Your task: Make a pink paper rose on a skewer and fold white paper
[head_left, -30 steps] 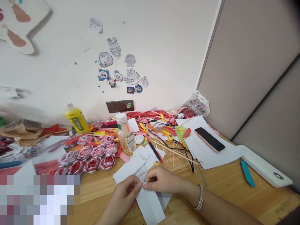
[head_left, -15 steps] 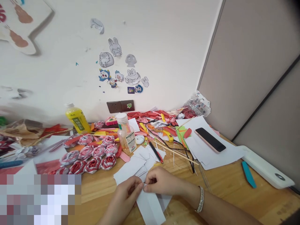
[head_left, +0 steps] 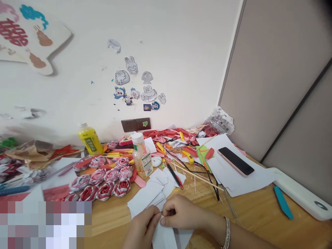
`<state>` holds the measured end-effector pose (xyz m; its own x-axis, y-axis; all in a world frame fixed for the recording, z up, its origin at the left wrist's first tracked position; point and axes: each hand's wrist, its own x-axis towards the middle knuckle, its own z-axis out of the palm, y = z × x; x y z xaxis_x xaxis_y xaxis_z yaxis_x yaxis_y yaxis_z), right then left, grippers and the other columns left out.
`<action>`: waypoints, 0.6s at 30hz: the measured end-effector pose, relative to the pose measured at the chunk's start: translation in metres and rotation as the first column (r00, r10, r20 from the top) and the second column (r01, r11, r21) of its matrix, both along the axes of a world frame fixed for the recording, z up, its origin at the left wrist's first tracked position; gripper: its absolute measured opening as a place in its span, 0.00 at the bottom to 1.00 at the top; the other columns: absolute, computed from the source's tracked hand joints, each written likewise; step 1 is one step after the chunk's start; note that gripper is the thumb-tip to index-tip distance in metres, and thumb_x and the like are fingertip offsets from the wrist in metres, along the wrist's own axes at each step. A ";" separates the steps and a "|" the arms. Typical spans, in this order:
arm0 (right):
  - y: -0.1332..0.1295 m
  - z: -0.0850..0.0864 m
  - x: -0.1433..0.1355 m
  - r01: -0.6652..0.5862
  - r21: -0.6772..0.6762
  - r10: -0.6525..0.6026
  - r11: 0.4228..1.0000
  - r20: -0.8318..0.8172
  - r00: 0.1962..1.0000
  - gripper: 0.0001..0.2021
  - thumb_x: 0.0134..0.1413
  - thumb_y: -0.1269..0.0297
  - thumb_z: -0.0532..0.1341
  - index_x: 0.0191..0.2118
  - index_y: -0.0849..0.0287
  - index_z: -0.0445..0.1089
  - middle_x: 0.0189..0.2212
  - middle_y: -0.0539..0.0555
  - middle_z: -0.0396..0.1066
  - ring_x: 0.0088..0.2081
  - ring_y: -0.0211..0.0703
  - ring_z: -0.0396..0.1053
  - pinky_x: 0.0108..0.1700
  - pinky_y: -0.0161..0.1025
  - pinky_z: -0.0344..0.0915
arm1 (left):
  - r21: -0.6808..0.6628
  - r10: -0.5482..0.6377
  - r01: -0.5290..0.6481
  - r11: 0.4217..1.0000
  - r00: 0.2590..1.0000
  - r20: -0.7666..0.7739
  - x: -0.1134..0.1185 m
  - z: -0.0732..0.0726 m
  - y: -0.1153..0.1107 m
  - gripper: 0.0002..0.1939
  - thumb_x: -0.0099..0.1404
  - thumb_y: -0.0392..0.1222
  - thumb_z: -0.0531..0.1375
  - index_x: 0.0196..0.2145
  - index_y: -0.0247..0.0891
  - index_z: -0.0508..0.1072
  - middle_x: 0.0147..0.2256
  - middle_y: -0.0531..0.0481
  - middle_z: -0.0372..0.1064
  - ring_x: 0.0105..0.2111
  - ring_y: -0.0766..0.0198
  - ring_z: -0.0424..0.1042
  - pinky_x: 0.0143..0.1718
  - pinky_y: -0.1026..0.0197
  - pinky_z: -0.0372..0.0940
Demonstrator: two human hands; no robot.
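Low in the head view, my left hand (head_left: 144,225) and my right hand (head_left: 179,213) meet at the upper end of a white paper strip (head_left: 164,238). Both are closed, pinching the strip's top edge between thumb and fingers, the thumbs almost touching. The strip has a lengthwise crease and hangs toward me, its lower end out of the picture. Another white sheet (head_left: 184,238) lies under it to the right. Just beyond my hands rests a pile of white paper pieces (head_left: 147,197), with a dark pen (head_left: 174,175) at its right side.
Rows of folded paper roses (head_left: 105,190) lie left, near a yellow drink bottle (head_left: 89,139) and a clear jar (head_left: 142,159). Coloured strips (head_left: 168,135) are heaped along the wall. On the right are a phone (head_left: 235,161) on paper, a teal-handled object (head_left: 283,202) and a white device (head_left: 301,193).
The view has tilted up and a little left, so the table sits lower in the picture. Both hands keep their pinch on the paper strip.
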<state>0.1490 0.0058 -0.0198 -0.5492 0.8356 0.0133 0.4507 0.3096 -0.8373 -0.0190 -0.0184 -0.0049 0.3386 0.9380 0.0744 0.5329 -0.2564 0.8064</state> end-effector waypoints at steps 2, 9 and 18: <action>0.000 0.002 0.001 -0.040 0.018 0.040 0.999 -0.003 0.999 0.07 0.46 0.65 0.59 0.22 0.62 0.68 0.17 0.43 0.58 0.21 0.30 0.54 0.21 0.27 0.49 | 0.003 0.002 -0.002 1.000 1.000 -0.003 0.000 0.000 -0.001 0.14 0.61 0.46 0.49 0.21 0.40 0.63 0.21 0.52 0.65 0.25 0.61 0.64 0.28 0.65 0.59; 0.000 0.001 -0.003 0.041 0.064 -0.041 0.997 -0.010 0.999 0.07 0.45 0.67 0.59 0.21 0.63 0.67 0.16 0.43 0.55 0.20 0.30 0.52 0.21 0.27 0.47 | -0.032 0.000 -0.001 1.000 1.000 -0.014 -0.003 -0.003 0.003 0.14 0.61 0.49 0.49 0.23 0.40 0.64 0.23 0.53 0.66 0.26 0.62 0.64 0.29 0.65 0.60; 0.001 0.005 0.000 0.005 0.021 -0.004 1.000 -0.067 0.998 0.10 0.46 0.68 0.57 0.18 0.63 0.63 0.14 0.43 0.55 0.20 0.29 0.53 0.21 0.27 0.47 | 0.001 0.048 -0.048 0.999 0.999 -0.001 -0.007 -0.005 0.006 0.14 0.60 0.48 0.49 0.21 0.40 0.62 0.20 0.55 0.62 0.24 0.63 0.62 0.26 0.66 0.59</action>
<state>0.1490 0.0069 -0.0147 -0.5428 0.8371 0.0679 0.3954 0.3260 -0.8587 -0.0265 -0.0121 -0.0097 0.2933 0.9531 0.0749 0.5453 -0.2311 0.8058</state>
